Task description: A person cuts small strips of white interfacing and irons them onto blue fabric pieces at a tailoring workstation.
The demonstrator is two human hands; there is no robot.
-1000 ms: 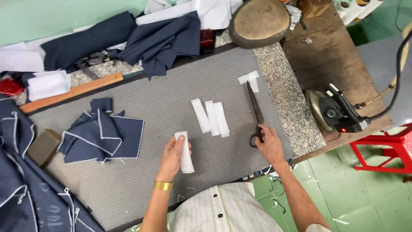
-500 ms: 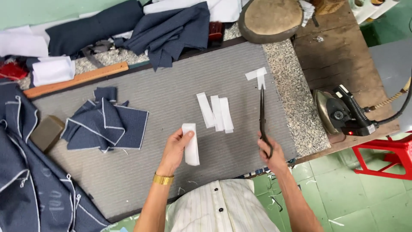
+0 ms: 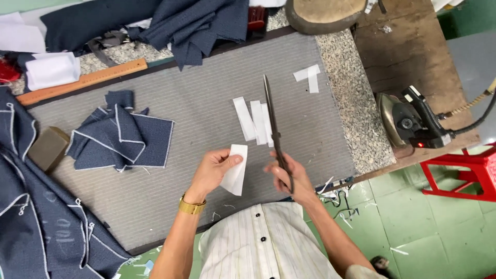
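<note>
Two hands were at work over the grey striped desk (image 3: 155, 196). Your left hand (image 3: 212, 170) pinched a small white rectangular strip of interfacing (image 3: 235, 170), fingers (image 3: 232, 160) closed on its upper edge, so the strip hung lifted above the desk just in front of your chest. Your right hand (image 3: 289, 178) had its fingers wrapped shut through the handles of the long dark metal tailor's scissors (image 3: 274, 129), whose blades pointed away from you and looked closed or nearly so; the motion blur kept me from telling more.

Three more white strips (image 3: 256, 121) lay side by side on the desk just beyond the scissors, and a crossed pair of white scraps (image 3: 309, 76) sat farther off near the speckled stone edge (image 3: 343, 103). A folded pile of navy fabric pieces with white chalk lines (image 3: 121, 137) rested well to your left, and a black electric iron (image 3: 408, 121) stood on the wooden side of the desk to your right.

By my reading, you were bringing strip and blades together for a trim. That called for opening the blades and steadying the strip between them.
</note>
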